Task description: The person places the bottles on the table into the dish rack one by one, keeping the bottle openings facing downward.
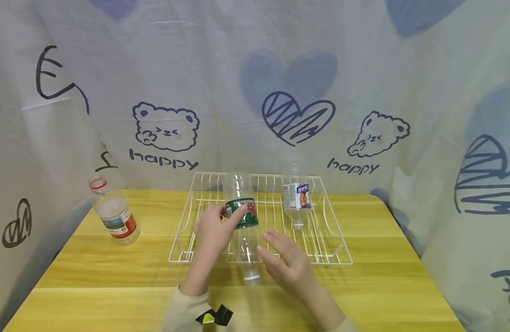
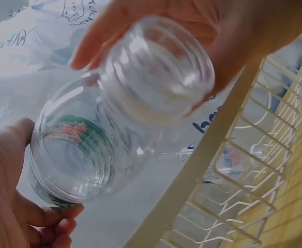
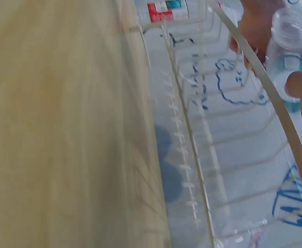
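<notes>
My left hand (image 1: 215,230) grips a clear plastic bottle (image 1: 246,246) around its green label (image 1: 250,216). The bottle is capless, with its mouth toward me and its base away, over a white wire rack (image 1: 344,263). Beside the neck, my right hand (image 1: 292,267) has its fingers extended; whether they touch the plastic cannot be told. In the left wrist view the bottle's mouth (image 2: 166,67) faces the camera, with the right hand (image 2: 239,31) behind it. The right wrist view catches the bottle (image 3: 290,46) beyond the rack's rim.
A second clear bottle (image 1: 297,214) with a blue-and-white label lies in the rack, neck toward me. A larger bottle (image 1: 117,219) with a red-and-white label stands on the wooden table (image 1: 126,295) at left. A printed white curtain (image 1: 221,92) hangs behind and at the sides.
</notes>
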